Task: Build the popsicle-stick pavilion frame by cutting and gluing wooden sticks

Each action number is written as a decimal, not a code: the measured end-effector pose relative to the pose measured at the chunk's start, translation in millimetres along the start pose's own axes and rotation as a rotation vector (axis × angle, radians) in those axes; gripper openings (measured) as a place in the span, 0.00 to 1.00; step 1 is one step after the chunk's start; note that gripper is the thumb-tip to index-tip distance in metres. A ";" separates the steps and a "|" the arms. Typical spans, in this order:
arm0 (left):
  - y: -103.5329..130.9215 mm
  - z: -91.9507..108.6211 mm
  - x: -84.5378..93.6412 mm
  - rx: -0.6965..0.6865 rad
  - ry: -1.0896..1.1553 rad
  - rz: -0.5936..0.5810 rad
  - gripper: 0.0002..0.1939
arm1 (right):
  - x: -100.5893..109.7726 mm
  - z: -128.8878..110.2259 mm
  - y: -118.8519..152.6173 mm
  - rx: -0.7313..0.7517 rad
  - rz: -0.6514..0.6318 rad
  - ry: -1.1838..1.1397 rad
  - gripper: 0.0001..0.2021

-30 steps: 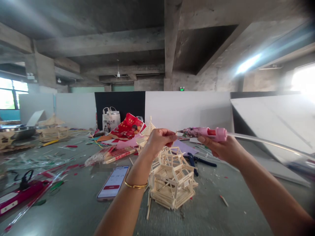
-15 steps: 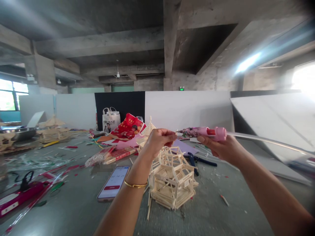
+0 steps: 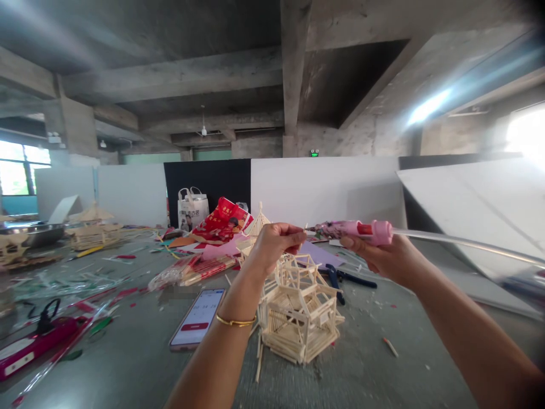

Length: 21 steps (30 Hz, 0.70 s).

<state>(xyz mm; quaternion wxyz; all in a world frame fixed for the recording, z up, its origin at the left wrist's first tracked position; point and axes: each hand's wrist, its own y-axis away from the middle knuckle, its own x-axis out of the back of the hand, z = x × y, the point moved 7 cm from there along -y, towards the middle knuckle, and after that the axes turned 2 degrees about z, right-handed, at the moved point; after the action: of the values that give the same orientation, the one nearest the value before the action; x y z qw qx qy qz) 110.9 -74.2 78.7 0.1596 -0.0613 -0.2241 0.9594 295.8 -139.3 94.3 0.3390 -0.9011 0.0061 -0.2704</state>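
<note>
Left hand point(image 3: 276, 241): finger and thumb pinched tight, apparently on a tiny pale stick point(image 3: 305, 228), too small to be sure.
Right hand point(image 3: 383, 257): wrapped round the pink plastic glue gun point(image 3: 361, 229), nozzle right up by the left hand!
Pale wooden stick model point(image 3: 303, 321): standing on the grey tabletop point(image 3: 357, 363), dark-blue-handled metal tool point(image 3: 357, 279) just beside it.

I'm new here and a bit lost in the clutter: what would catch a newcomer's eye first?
Probably the pale wooden-stick model building, at the middle front of the table. Above and right of it in view, the right hand holds a bright pink glue gun pointing toward the left hand. Farther back, left of the hands, a red bag lies beside a white tote bag.
</note>
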 end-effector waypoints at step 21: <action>-4.8 -17.3 8.5 0.114 0.036 0.028 0.14 | -9.7 -7.1 -4.9 0.110 -0.097 0.097 0.17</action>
<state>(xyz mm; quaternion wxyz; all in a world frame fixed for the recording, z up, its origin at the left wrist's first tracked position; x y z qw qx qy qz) 107.5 -60.2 65.1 0.1535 -0.0726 -0.1653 0.9715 283.2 -137.9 97.0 0.3739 -0.8662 -0.0361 -0.3296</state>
